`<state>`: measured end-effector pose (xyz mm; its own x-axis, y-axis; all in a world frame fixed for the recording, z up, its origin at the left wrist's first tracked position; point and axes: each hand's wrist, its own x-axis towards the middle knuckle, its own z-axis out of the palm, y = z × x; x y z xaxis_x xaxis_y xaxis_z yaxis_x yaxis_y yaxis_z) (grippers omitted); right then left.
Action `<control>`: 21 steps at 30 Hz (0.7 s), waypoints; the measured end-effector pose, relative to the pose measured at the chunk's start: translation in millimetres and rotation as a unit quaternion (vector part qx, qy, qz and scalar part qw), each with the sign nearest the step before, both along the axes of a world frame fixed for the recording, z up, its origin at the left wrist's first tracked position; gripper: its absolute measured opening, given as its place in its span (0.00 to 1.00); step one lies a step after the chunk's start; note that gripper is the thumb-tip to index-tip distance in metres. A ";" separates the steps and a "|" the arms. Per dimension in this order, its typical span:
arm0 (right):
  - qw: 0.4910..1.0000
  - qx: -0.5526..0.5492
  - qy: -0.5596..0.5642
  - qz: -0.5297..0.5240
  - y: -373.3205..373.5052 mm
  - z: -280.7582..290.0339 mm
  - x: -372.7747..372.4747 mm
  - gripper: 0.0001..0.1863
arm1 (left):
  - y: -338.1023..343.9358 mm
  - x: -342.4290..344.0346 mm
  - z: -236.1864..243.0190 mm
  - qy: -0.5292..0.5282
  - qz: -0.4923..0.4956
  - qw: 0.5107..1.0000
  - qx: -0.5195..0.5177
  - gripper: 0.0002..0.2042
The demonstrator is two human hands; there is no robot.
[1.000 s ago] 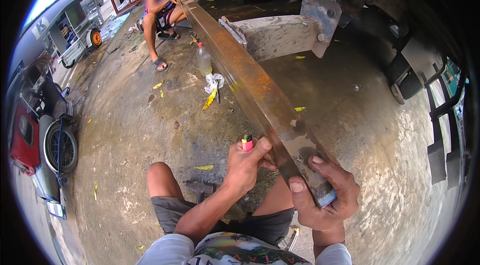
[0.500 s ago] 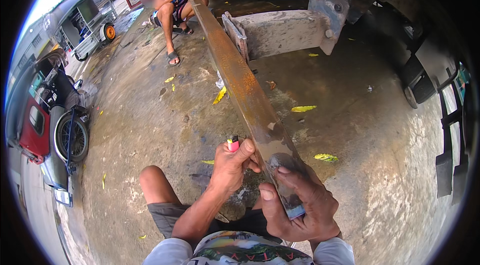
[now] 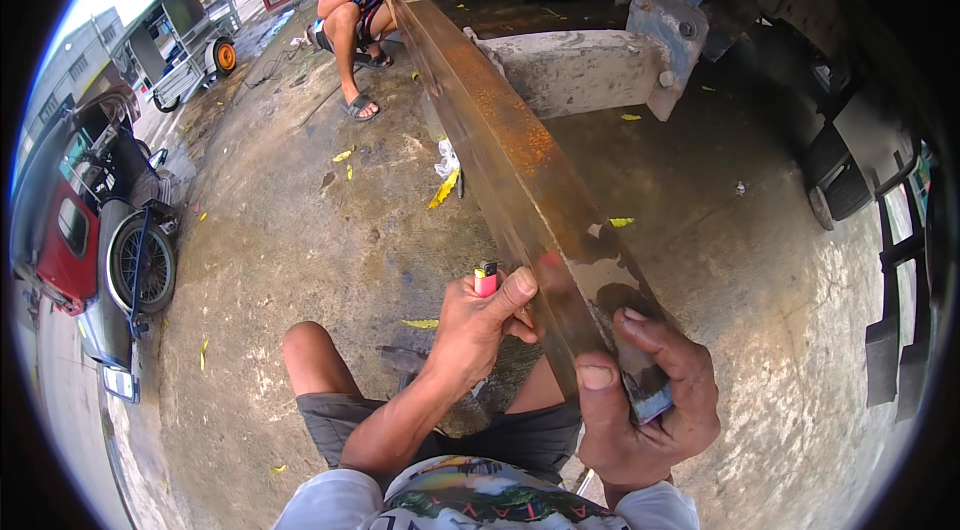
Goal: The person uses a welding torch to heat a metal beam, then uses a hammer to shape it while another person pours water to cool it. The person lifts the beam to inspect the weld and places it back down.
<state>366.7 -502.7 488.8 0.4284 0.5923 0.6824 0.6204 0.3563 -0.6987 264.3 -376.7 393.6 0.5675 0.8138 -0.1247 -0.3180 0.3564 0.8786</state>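
Observation:
A long, rust-brown rectangular metal bar runs from my lap toward the far upper left. My right hand is closed round its near end, with the thumb on the left edge and fingers over the top. A pink lighter with a black top pokes up from my closed left hand. That hand's thumb and fingertips rest at the bar's left side face, a little beyond the right hand. At the far end, a crouching person holds the bar with their hands.
A grey beam with a bolted plate juts from the vehicle frame right of the bar. Yellow leaves and a scrap of white plastic lie on the wet concrete. A red sidecar stands at left, with a trailer beyond.
The bar's near end has moved right with my right hand. The bar has turned over slightly, so more of its left side face shows. My left hand has shifted slightly right alongside.

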 end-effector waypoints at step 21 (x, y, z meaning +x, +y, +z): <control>0.996 0.047 -0.073 -0.003 5.0 -13.8 14.7 0.23 | 9.4 -0.5 0.1 0.037 -0.039 0.998 0.031 0.23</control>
